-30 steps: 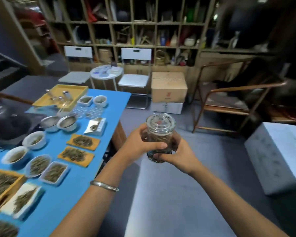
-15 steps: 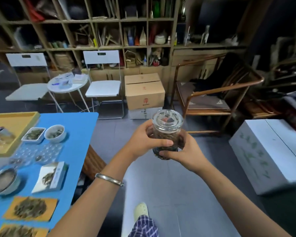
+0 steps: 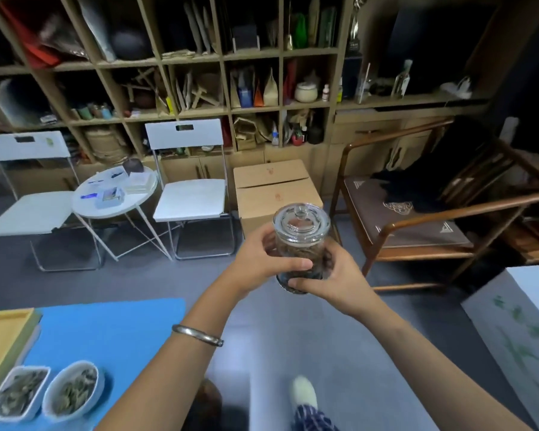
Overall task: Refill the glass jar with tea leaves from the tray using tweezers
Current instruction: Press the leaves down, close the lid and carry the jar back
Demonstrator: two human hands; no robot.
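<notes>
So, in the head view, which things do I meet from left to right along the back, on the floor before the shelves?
left white chair → round white table → second white chair → cardboard box → wooden armchair

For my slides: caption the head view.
Both hands, left and right, hold the lidded glass jar of tea leaves.

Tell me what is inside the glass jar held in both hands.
Dark, dried tea leaves show through the wall of the glass jar, under its glass lid. The left hand and right hand wrap its lower part, so the fill level and bottom cannot be seen.
</notes>
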